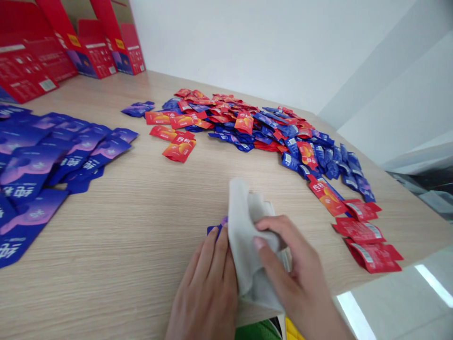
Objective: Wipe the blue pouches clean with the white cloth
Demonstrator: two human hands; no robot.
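Near the table's front edge, my left hand lies flat with its fingers stretched out, pressing on a blue-and-purple pouch. Only the pouch's upper edge shows; my hand and the cloth hide the rest. My right hand is closed on a folded white cloth, its thumb and fingers pinching the fabric. The cloth bunches up right beside my left fingers and seems to lie over part of the pouch.
Overlapping blue pouches spread along the left. Red-orange and blue pouches heap at the back, trailing right to several red pouches near the edge. Open red boxes stand back left on the wooden table, against a white wall.
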